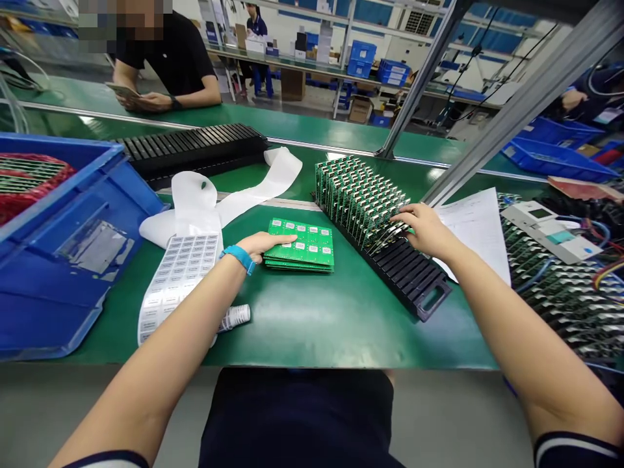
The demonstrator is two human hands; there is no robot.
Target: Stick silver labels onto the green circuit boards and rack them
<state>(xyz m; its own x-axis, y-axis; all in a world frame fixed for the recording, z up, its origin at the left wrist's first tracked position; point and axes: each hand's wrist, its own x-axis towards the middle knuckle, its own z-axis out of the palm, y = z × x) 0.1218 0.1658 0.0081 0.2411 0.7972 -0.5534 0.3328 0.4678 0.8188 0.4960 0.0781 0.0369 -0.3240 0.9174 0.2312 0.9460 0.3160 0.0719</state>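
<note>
My left hand [266, 246] grips a small stack of green circuit boards [307, 250] by its left edge, thumb on top and the other fingers hidden underneath. White labels sit in rows on the top board. To the right, a black slotted rack [414, 276] holds many upright circuit boards [358, 195] in its far part, while bare slots show at its near end. At the nearest of these boards is my right hand [422, 227], its fingers closed on a board's upper edge. A blue band [238, 257] circles my left wrist.
A label sheet [180, 279] with white backing strip [263, 185] lies left of the stack. Beyond it stands a blue bin [53, 260]; another black rack [195, 149] lies behind. Right are papers [475, 224], more boards [546, 305] and a metal post [517, 104]. A person [170, 65] sits opposite.
</note>
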